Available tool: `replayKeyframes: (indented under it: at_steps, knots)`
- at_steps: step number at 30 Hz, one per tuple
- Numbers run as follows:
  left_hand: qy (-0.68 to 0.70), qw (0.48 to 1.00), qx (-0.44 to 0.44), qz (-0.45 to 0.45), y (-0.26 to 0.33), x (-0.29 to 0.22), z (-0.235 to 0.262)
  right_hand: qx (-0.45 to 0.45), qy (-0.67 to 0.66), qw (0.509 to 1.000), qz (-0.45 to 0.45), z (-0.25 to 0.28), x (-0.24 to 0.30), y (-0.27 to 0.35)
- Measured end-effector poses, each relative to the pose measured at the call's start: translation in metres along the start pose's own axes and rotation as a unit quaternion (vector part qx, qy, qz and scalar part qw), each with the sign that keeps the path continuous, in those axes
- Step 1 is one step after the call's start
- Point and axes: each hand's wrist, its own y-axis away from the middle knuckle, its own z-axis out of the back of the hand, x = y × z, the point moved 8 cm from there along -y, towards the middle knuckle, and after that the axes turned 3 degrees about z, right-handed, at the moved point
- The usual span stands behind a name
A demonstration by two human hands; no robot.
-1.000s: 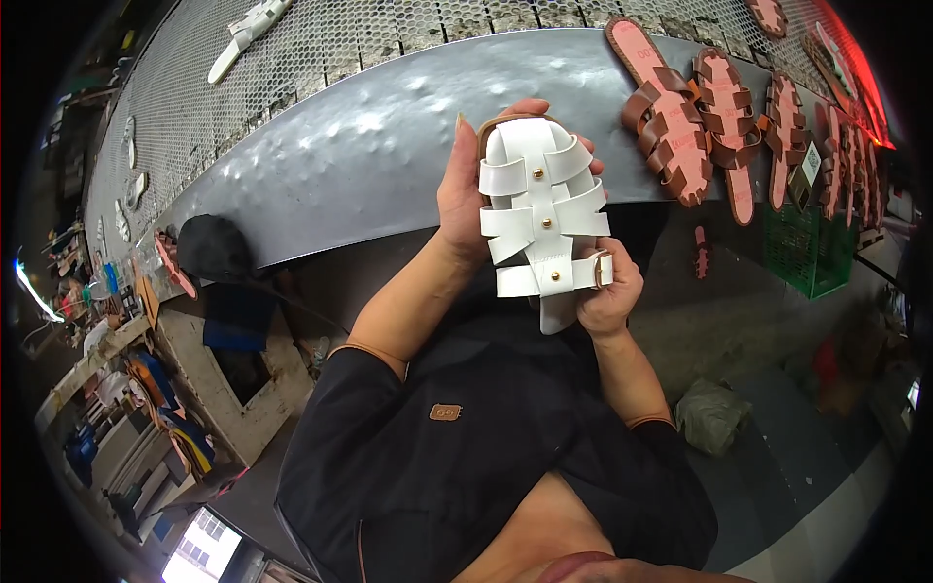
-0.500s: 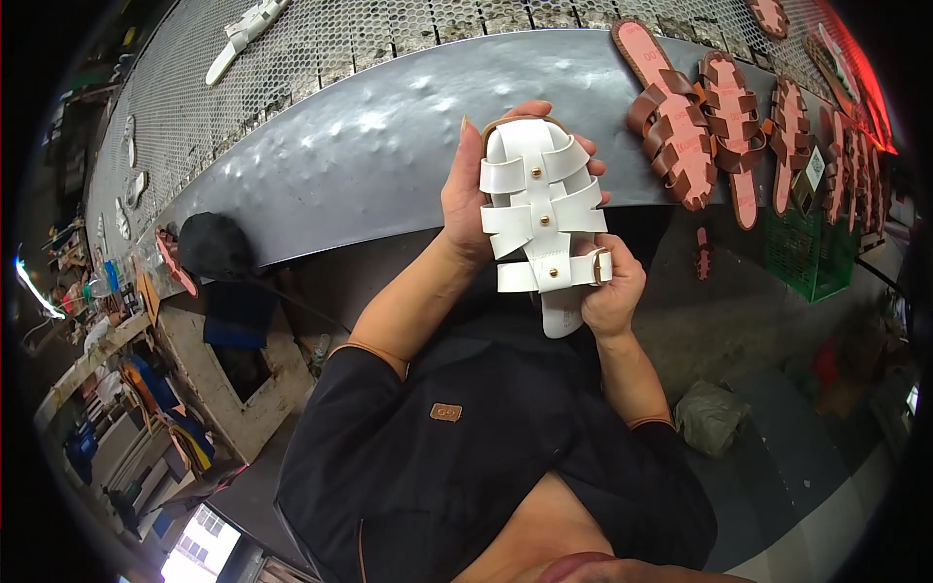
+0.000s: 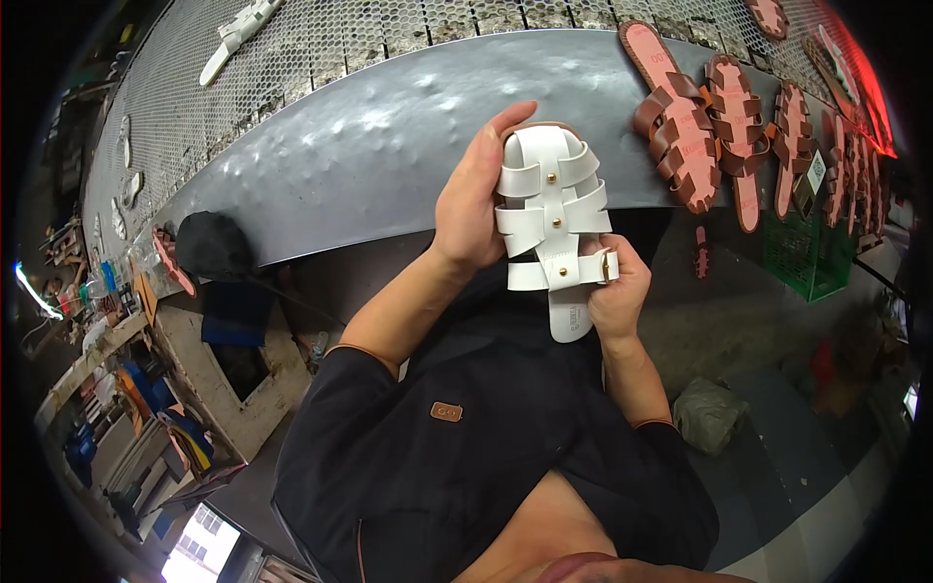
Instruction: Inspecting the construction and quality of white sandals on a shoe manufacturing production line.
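We stand at a dented grey metal counter (image 3: 369, 155) with mesh behind; brown sandals (image 3: 700, 136) lie right. Our left hand (image 3: 471, 209) and right hand (image 3: 612, 291) both grip the white sandal (image 3: 554, 223) above its edge

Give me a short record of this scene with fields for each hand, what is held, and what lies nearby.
Left hand: grips the toe end and side of the white sandal
Right hand: holds the sandal near the heel, at the buckle strap
Sandal: white straps, small gold studs, held up, toe away from the person
Nearby: brown sandals in a row on the grey belt; green basket to the right
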Motion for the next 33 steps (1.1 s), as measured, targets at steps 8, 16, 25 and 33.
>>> replayKeyframes:
  at_steps: [8,16,25,33]
  knots:
    - [-0.213,0.974,-0.047,-0.064,0.070,-0.114,0.107,0.002,0.016,1.000,0.016,-0.144,0.015,0.031]
    - [-0.313,0.941,-0.091,-0.095,0.052,-0.093,0.112,-0.008,0.045,0.998,0.050,-0.126,0.009,0.016]
    - [-0.056,0.998,-0.026,-0.007,0.038,-0.084,0.098,0.007,0.066,0.997,0.040,-0.096,0.010,0.006]
    - [-0.450,0.889,-0.016,0.087,0.028,-0.099,0.073,0.114,0.124,0.980,0.102,-0.081,0.035,-0.007]
